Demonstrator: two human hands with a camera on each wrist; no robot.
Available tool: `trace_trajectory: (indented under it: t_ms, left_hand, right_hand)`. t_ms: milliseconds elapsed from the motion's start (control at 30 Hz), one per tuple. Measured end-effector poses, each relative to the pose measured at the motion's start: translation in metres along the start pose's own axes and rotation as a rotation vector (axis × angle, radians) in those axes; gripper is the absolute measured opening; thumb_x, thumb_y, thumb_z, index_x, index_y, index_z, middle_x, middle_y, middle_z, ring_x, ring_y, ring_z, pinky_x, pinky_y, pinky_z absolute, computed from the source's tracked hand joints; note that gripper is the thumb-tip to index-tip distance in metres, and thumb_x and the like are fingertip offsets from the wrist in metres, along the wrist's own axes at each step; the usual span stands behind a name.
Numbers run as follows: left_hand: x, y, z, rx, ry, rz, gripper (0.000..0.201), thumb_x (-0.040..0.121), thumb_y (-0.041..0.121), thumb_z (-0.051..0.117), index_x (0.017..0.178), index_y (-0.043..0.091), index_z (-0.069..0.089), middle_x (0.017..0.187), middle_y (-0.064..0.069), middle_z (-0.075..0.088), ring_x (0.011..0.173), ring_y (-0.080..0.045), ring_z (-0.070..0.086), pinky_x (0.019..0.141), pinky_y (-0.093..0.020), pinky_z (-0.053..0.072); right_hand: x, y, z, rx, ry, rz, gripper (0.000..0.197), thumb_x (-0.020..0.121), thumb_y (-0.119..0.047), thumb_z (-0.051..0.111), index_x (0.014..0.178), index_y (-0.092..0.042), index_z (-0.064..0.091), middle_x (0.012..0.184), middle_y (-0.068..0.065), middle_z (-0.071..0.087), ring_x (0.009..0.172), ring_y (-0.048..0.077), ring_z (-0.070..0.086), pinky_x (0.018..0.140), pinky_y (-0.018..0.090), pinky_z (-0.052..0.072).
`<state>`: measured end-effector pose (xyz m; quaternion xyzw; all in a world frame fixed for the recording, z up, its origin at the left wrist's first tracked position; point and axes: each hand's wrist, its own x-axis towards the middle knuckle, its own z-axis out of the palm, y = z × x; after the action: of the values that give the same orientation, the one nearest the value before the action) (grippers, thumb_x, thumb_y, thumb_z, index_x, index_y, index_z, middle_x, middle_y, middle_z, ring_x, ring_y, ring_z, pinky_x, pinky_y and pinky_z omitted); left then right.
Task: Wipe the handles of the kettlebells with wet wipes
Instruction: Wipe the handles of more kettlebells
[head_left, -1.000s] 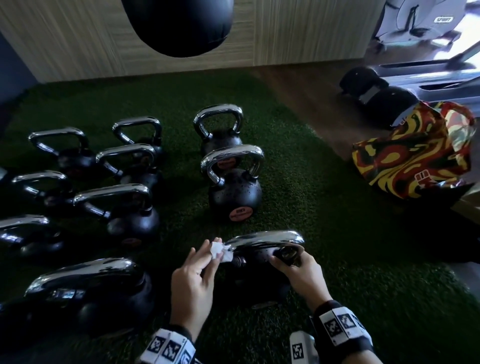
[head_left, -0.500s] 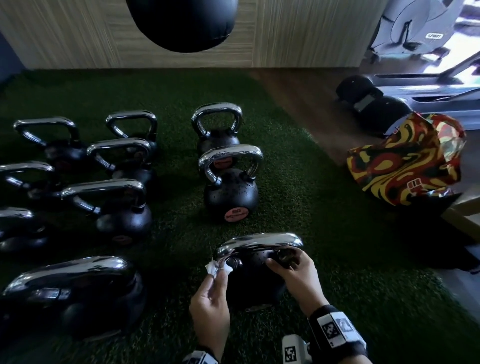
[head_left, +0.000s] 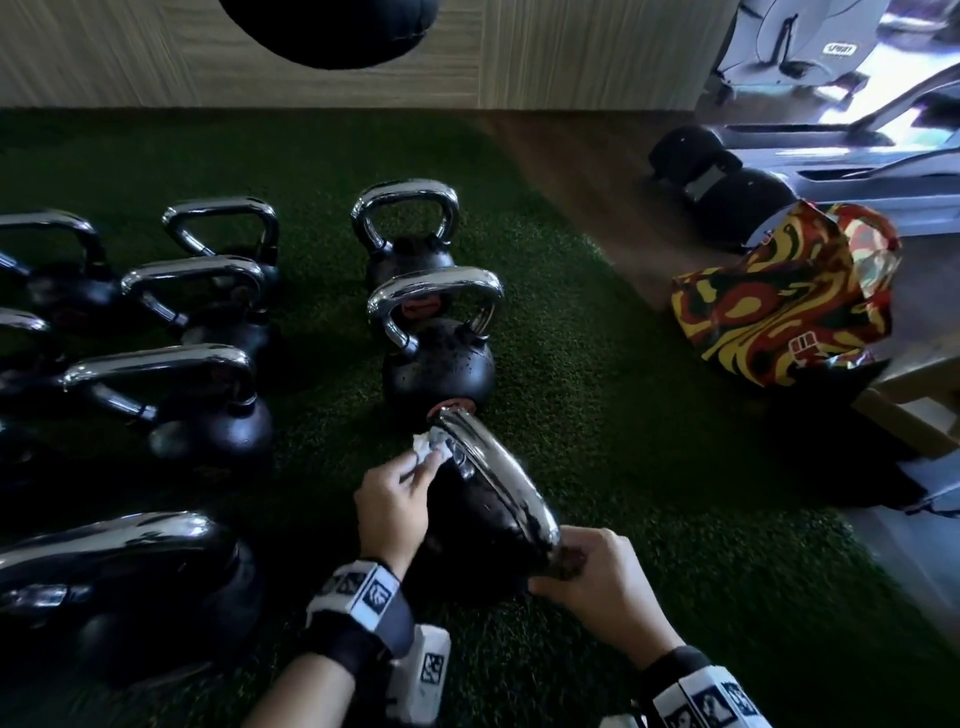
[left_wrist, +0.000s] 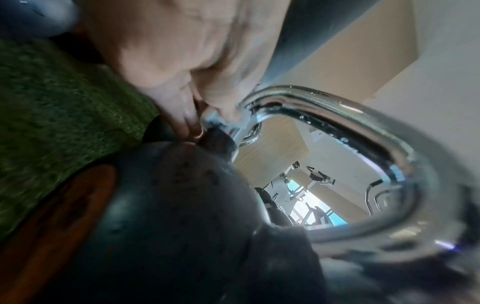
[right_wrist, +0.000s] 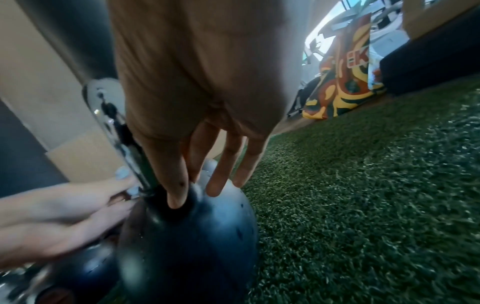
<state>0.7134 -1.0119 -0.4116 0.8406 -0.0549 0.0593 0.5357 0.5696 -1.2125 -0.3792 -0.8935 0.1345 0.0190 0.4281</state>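
Chrome catches the light along the handle (head_left: 493, 478) of the nearest kettlebell (head_left: 467, 540), which stands on the green turf (head_left: 649, 467) just ahead of the person, its handle running away from them. The right hand (head_left: 597, 587) sits at the near foot of that handle, fingers (right_wrist: 179, 185) reaching down over the black neck and ball; the grip looks meant to steady the weight while the other end is rubbed. The thumb is hidden, so whether the hand truly clasps the neck or only presses on it cannot be told. The left hand (head_left: 395, 499) comes in from the left, wrist raised, fingertips bunched and pinching a crumpled white wet wipe (head_left: 431, 449) against the far bend of the handle, where chrome meets the black body. That spot is probably the last awkward corner of this handle.

Just beyond stand two more kettlebells in line (head_left: 436, 358), (head_left: 405, 228), upright, handles untouched by either hand. To the left, further kettlebells sit in rows (head_left: 171, 400). Farther off, a patterned bag (head_left: 779, 301) rests at the turf's edge, with a black punching bag (head_left: 332, 31) hanging above by the wooden wall.
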Motion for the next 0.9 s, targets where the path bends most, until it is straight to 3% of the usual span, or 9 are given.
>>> trace_trajectory:
  t_ms: [100, 200, 233, 300, 400, 533, 633, 733, 900]
  left_hand:
    - [0.031, 0.001, 0.005, -0.015, -0.170, -0.022, 0.031, 0.094, 0.031, 0.073, 0.068, 0.015, 0.068, 0.056, 0.005, 0.064, 0.055, -0.002, 0.049, 0.058, -0.034, 0.047]
    - [0.042, 0.011, 0.002, -0.020, -0.327, -0.027, 0.029, 0.096, 0.034, 0.069, 0.079, 0.010, 0.076, 0.056, 0.013, 0.065, 0.055, 0.005, 0.052, 0.060, -0.026, 0.045]
    - [0.043, 0.014, 0.002, -0.023, -0.370, -0.046, 0.036, 0.096, 0.036, 0.064, 0.076, 0.007, 0.071, 0.057, 0.008, 0.063, 0.057, 0.003, 0.050, 0.062, -0.030, 0.046]
    - [0.042, 0.022, 0.002, -0.038, -0.418, -0.067, 0.044, 0.093, 0.036, 0.053, 0.069, 0.000, 0.058, 0.062, -0.003, 0.059, 0.062, -0.009, 0.051, 0.069, -0.041, 0.052]
    - [0.033, 0.026, 0.003, -0.008, -0.367, -0.044, 0.049, 0.089, 0.036, 0.054, 0.058, 0.000, 0.040, 0.055, -0.005, 0.044, 0.053, -0.013, 0.040, 0.055, -0.036, 0.040]
    - [0.035, 0.030, 0.001, 0.011, -0.297, -0.172, 0.046, 0.094, 0.031, 0.069, 0.056, 0.007, 0.057, 0.049, 0.009, 0.054, 0.045, -0.006, 0.046, 0.052, -0.025, 0.039]
    - [0.041, 0.041, 0.001, -0.136, -0.259, -0.186, 0.033, 0.095, 0.042, 0.069, 0.076, 0.016, 0.077, 0.067, 0.008, 0.075, 0.073, -0.014, 0.075, 0.074, -0.028, 0.057]
    - [0.035, 0.051, -0.003, -0.313, -0.233, -0.179, 0.017, 0.096, 0.024, 0.072, 0.083, 0.021, 0.082, 0.082, 0.000, 0.080, 0.088, -0.024, 0.077, 0.086, -0.040, 0.059]
    - [0.047, 0.069, -0.006, -0.522, -0.242, -0.467, 0.018, 0.093, 0.009, 0.073, 0.077, 0.014, 0.079, 0.077, -0.002, 0.075, 0.074, -0.011, 0.069, 0.070, -0.016, 0.057]
  right_hand:
    - [-0.001, -0.015, 0.007, -0.081, -0.101, -0.135, 0.035, 0.076, -0.012, 0.075, 0.086, -0.044, 0.067, 0.065, -0.037, 0.063, 0.069, -0.015, 0.063, 0.065, 0.008, 0.044]
    - [0.012, -0.026, 0.012, -0.036, -0.014, -0.132, 0.026, 0.079, -0.019, 0.069, 0.088, -0.043, 0.073, 0.071, -0.034, 0.064, 0.073, -0.014, 0.063, 0.067, 0.008, 0.044]
    - [0.017, -0.025, 0.016, 0.011, 0.062, -0.108, 0.022, 0.077, -0.030, 0.068, 0.095, -0.040, 0.077, 0.084, -0.029, 0.070, 0.083, -0.010, 0.066, 0.074, 0.014, 0.051]
    - [0.029, -0.025, 0.024, 0.049, 0.116, -0.065, 0.054, 0.074, -0.048, 0.066, 0.126, -0.035, 0.072, 0.129, -0.013, 0.069, 0.122, 0.000, 0.061, 0.104, 0.025, 0.051]
    - [0.040, -0.029, 0.033, 0.087, -0.112, 0.109, 0.078, 0.088, -0.034, 0.073, 0.156, -0.038, 0.036, 0.167, -0.002, 0.029, 0.152, 0.010, 0.030, 0.118, 0.020, 0.027]
    - [0.051, -0.023, 0.042, 0.143, -0.167, 0.138, 0.080, 0.095, -0.025, 0.069, 0.158, -0.044, 0.024, 0.171, -0.002, 0.015, 0.155, 0.008, 0.017, 0.112, 0.015, 0.021]
    - [0.056, -0.017, 0.042, 0.165, -0.151, 0.138, 0.079, 0.094, -0.021, 0.071, 0.158, -0.038, 0.029, 0.169, 0.000, 0.021, 0.156, 0.006, 0.011, 0.113, 0.013, 0.014]
    - [0.058, -0.015, 0.044, 0.198, -0.146, 0.135, 0.078, 0.093, -0.017, 0.072, 0.157, -0.037, 0.030, 0.169, 0.002, 0.022, 0.156, 0.007, 0.012, 0.112, 0.012, 0.013]
    - [0.062, -0.011, 0.045, 0.168, -0.162, 0.123, 0.078, 0.094, -0.021, 0.072, 0.157, -0.036, 0.030, 0.168, -0.001, 0.023, 0.157, 0.008, 0.012, 0.112, 0.011, 0.011]
